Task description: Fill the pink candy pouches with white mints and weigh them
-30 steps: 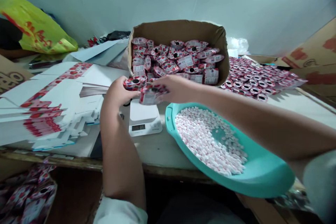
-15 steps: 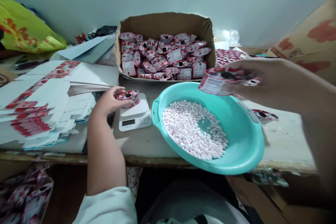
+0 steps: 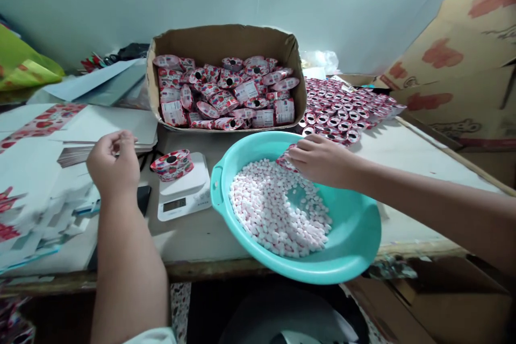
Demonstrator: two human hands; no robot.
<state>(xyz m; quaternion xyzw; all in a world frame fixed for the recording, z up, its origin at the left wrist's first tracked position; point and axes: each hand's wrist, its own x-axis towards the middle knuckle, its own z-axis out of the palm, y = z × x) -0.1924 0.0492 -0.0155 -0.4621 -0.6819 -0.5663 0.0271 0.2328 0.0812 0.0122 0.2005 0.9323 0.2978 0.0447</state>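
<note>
My right hand (image 3: 316, 160) is inside the near-back part of a turquoise plastic basin (image 3: 358, 258), closed round a small strawberry-print candy carton (image 3: 285, 159), mostly hidden by the fingers. Below it lies a heap of small white and pinkish candies (image 3: 266, 209). Another candy carton (image 3: 172, 166), oval-topped with a dark hole, stands on the white digital scale (image 3: 199, 201); its display is too blurred to read. Left of the scale, my left hand (image 3: 115, 164) is raised with curled fingers beside a stack of white card sheets (image 3: 108, 123). Whatever its fingertips hold is hidden.
Behind the basin stands a cardboard box (image 3: 226, 37) filled with lying cartons. Rows of upright cartons (image 3: 342, 110) with open tops cover the back right. Flat printed card blanks (image 3: 44, 172) spread over the left. A large cardboard box (image 3: 455, 64) borders the right side.
My left hand has let go of the carton on the scale and moved left. My right hand has lowered its carton into the basin. The view has turned rightward.
</note>
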